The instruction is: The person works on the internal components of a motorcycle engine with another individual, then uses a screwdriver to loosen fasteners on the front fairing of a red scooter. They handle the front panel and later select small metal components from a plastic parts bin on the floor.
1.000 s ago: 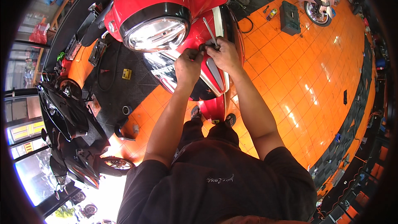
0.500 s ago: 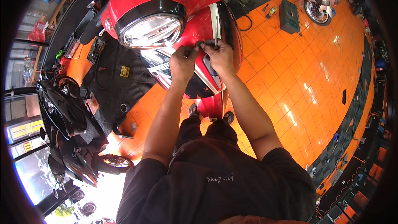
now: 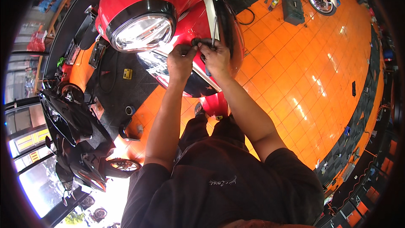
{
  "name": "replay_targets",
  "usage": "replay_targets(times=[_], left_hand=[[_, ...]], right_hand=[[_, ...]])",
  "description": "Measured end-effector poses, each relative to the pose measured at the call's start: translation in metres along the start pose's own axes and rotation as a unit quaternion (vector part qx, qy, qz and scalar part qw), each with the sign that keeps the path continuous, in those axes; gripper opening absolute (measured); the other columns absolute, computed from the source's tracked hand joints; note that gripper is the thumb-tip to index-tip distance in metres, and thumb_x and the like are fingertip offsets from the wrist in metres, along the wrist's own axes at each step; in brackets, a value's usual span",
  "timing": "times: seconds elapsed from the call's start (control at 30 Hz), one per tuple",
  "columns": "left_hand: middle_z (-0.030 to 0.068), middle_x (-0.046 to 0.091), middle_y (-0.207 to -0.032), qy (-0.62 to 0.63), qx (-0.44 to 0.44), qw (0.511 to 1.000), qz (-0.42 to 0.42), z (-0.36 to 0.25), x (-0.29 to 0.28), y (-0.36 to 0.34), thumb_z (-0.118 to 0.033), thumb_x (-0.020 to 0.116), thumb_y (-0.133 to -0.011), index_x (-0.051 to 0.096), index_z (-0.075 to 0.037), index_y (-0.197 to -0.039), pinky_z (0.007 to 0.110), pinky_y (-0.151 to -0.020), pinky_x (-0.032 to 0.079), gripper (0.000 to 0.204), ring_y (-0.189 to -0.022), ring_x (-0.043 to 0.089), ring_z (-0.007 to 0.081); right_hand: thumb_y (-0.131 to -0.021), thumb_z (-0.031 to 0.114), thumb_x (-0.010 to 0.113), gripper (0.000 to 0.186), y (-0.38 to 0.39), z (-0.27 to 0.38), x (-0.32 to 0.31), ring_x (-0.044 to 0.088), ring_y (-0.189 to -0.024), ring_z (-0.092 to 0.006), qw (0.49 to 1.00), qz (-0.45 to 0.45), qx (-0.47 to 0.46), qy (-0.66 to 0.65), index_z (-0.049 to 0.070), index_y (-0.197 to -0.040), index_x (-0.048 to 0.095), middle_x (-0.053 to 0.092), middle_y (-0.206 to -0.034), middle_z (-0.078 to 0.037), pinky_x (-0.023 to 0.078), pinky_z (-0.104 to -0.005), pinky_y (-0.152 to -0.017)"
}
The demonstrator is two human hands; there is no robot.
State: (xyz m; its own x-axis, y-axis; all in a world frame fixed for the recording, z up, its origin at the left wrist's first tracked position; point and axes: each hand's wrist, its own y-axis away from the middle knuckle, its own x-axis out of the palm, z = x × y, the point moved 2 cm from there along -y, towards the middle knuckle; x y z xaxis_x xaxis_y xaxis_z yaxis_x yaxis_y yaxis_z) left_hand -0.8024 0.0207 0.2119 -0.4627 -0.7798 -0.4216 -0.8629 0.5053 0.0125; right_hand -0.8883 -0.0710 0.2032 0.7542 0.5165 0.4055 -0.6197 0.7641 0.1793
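Note:
A red scooter (image 3: pixel 196 23) with a round headlight (image 3: pixel 145 33) stands right in front of me. At its red front panel, beside the headlight, both hands meet with fingertips almost touching. My left hand (image 3: pixel 180 61) is closed in a pinch by a small dark round piece (image 3: pixel 195 41); whether it grips that piece cannot be made out. My right hand (image 3: pixel 217 61) is closed round a screwdriver (image 3: pixel 214 27), its metal shaft pointing away from me and its handle mostly hidden under the palm. The thumb and forefinger of that hand also reach toward the dark piece.
A black motorcycle (image 3: pixel 78 143) stands at the left. A dark toolbox (image 3: pixel 292 8) and a spray can (image 3: pixel 273 4) rest on orange floor tiles at the far right, near another scooter's wheel (image 3: pixel 320 3). A yellow box (image 3: pixel 128 74) lies on the black mat (image 3: pixel 120 59).
The scooter and both hands appear slightly further left in the view. The dark round piece now shows more plainly between the fingertips, and the right hand has tilted a little with the screwdriver.

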Motion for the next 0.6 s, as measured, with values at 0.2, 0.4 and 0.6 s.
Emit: replay_targets(times=[0.2,0.4,0.6], left_hand=[[0.0110,0.070,-0.078,-0.024,-0.025,0.999,0.013,0.008,-0.002,0.003,-0.029,0.074,-0.082,0.068,-0.001,-0.089,0.032,-0.067,0.050,0.030,-0.068,0.065,0.0207],[0.0101,0.070,-0.077,0.015,-0.052,0.999,-0.003,0.007,-0.002,0.005,-0.033,0.074,-0.083,0.070,-0.002,-0.087,0.033,-0.067,0.050,0.031,-0.067,0.065,0.0204],[0.0118,0.070,-0.076,-0.021,-0.047,0.999,-0.003,0.004,-0.002,0.001,-0.035,0.072,-0.084,0.069,-0.002,-0.086,0.035,-0.066,0.050,0.033,-0.068,0.066,0.0244]], right_hand=[[-0.088,0.002,0.066,0.003,-0.004,0.006,0.001,0.049,-0.050,-0.0045,0.999,-0.008,0.034,0.023,-0.001,-0.090,0.066,0.063,-0.068,-0.003,0.037,-0.0204,-0.043],[-0.087,0.002,0.067,0.004,-0.005,-0.003,-0.001,0.047,-0.050,-0.0039,0.999,-0.016,0.029,0.020,-0.001,-0.091,0.067,0.060,-0.067,0.000,0.036,-0.0206,-0.043],[-0.087,-0.001,0.066,0.009,-0.004,-0.016,-0.006,0.053,-0.062,-0.0027,1.000,-0.004,-0.013,0.013,-0.003,-0.096,0.067,0.064,-0.074,0.000,0.041,-0.0175,-0.053]])
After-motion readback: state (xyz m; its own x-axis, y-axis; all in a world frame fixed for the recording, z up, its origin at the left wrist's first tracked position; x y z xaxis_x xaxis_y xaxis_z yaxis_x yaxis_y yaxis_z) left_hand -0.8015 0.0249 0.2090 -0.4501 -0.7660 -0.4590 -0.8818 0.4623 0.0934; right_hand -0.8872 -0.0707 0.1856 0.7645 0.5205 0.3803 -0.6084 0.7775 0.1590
